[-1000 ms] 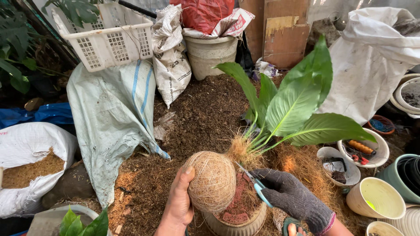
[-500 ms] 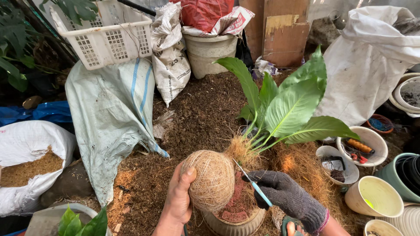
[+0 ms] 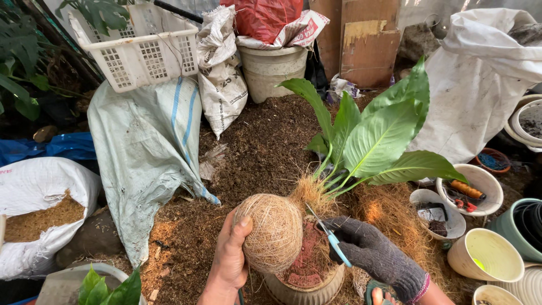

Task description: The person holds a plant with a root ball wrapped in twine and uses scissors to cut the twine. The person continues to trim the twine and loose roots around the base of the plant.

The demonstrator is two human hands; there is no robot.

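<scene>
Coir-wrapped root ball (image 3: 275, 231) of a broad-leaved plant (image 3: 375, 138), held over a ribbed pot (image 3: 307, 285) in front of you.

Your bare left hand (image 3: 230, 260) cups the ball's left side, its grip clamped on the fibre with the thumb on top. Your gloved right hand (image 3: 372, 254), just right of the ball, has its grip closed around small blue-handled scissors (image 3: 333, 240), their tip touching the ball's upper right edge. The plant's leaves rise behind and to the right of the ball. A heap of dark potting mix (image 3: 265, 141) lies beyond the ball. Loose coir (image 3: 389, 217) sits to its right, cream pots (image 3: 485, 254) farther right. A white sack of sawdust (image 3: 42, 214) stands well to the left, with a white plastic basket (image 3: 141, 51) far behind it.
</scene>
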